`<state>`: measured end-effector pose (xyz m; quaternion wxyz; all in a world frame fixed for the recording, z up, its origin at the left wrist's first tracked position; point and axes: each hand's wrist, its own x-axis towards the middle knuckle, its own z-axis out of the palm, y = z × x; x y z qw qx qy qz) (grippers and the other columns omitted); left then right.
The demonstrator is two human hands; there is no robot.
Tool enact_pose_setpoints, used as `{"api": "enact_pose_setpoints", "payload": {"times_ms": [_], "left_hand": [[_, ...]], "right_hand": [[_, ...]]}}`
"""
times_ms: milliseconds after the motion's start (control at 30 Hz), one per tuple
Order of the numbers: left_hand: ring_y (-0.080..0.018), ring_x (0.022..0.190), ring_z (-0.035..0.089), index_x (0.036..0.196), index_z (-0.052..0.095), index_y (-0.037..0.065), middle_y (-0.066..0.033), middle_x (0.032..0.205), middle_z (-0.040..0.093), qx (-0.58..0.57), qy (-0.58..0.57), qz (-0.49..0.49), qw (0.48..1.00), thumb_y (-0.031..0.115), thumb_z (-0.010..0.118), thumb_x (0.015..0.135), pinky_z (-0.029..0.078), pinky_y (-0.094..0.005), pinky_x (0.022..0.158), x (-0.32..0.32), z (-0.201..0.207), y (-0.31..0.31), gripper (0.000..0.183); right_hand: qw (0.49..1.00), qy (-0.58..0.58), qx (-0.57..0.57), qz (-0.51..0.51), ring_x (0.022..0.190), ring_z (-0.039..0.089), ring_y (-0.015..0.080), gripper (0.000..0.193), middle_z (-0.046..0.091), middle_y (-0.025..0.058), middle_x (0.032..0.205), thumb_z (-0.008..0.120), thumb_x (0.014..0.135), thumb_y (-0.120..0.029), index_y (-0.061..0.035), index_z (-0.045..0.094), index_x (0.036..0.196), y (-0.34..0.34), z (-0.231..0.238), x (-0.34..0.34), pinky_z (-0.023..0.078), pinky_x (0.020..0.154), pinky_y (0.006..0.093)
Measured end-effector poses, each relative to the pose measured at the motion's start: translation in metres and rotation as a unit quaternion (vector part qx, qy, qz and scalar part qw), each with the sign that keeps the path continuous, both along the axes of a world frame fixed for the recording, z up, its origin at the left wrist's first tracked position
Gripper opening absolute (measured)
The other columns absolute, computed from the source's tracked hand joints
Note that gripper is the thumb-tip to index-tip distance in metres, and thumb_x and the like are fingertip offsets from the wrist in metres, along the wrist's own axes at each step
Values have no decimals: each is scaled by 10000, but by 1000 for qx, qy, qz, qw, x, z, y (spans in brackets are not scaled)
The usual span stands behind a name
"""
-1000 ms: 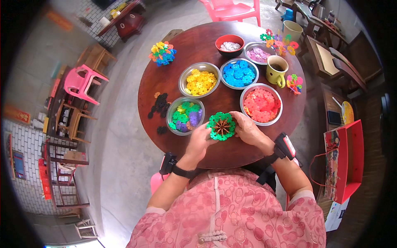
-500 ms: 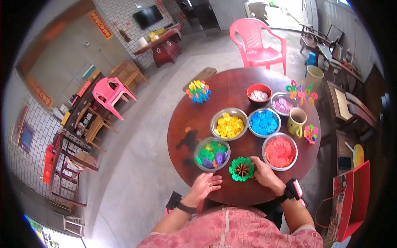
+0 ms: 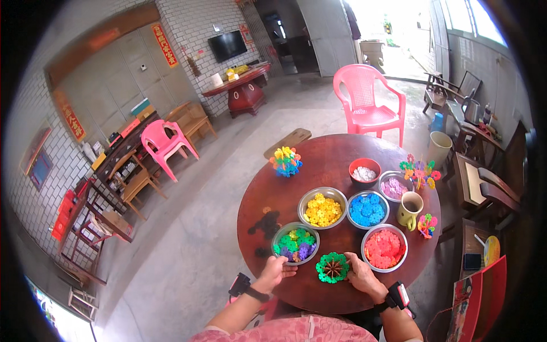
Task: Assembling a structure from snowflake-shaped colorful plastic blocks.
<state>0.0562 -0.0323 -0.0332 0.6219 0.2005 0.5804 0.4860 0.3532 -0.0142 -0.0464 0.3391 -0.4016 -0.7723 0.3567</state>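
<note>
Right hand (image 3: 365, 278) pinches green-and-brown flower build (image 3: 333, 268), seemingly well formed; left hand (image 3: 275, 273) loosely uncurled at mixed bowl (image 3: 277, 235)'s near rim; loose pieces (image 3: 297, 240) unjoined.

On the flower-shaped assembly (image 3: 333, 268), green and brown are noted. Yellow discs (image 3: 323, 210), blue discs (image 3: 367, 209) and red discs (image 3: 384, 249) are recorded. The pink garment (image 3: 285, 332) is patterned in darker pink.
</note>
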Motion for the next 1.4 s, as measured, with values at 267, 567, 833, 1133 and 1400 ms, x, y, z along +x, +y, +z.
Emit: {"api": "enact_pose_setpoints", "payload": {"times_ms": [267, 567, 833, 1133, 1400], "left_hand": [[-284, 776, 666, 1039, 553, -18, -170, 904, 650, 5, 34, -6, 999, 119, 468, 889, 578, -420, 677, -18, 12, -1, 220], [-237, 647, 666, 994, 594, -8, -140, 803, 666, 26, 49, 15, 998, 113, 481, 868, 587, -399, 584, -56, 11, 22, 208], [-225, 771, 658, 1052, 591, -12, -135, 873, 669, 73, 53, 40, 995, 157, 473, 888, 566, -390, 682, -61, 33, 66, 263], [-258, 787, 655, 1053, 566, -26, -162, 890, 657, 68, 44, 67, 994, 156, 445, 912, 570, -418, 702, -55, 38, 150, 260], [-274, 806, 653, 1084, 537, -29, -172, 905, 643, 57, 29, 103, 993, 138, 432, 922, 573, -442, 697, -44, 19, 190, 255]], "right_hand": [[999, 5, -44, 1, 730, 618, 236, 546, 577, 153, 971, 527, 790, 89, -38, 381, 1301, -12, 5, 3, 519, 612, 340], [999, 32, -17, 2, 1041, 578, 397, 576, 579, 255, 1080, 560, 747, 101, 11, 380, 1287, -2, 20, -4, 481, 854, 414], [999, 14, -48, -22, 1034, 570, 411, 637, 562, 270, 1081, 506, 727, 116, 5, 332, 1330, -5, 14, -4, 474, 865, 438], [998, 10, -56, -25, 984, 583, 378, 701, 564, 229, 1018, 513, 713, 115, -17, 297, 1367, -10, 11, -2, 476, 836, 410], [998, 7, -58, -23, 984, 580, 402, 666, 564, 260, 1016, 493, 719, 114, 27, 309, 1353, -8, 19, -4, 476, 843, 431]]}}
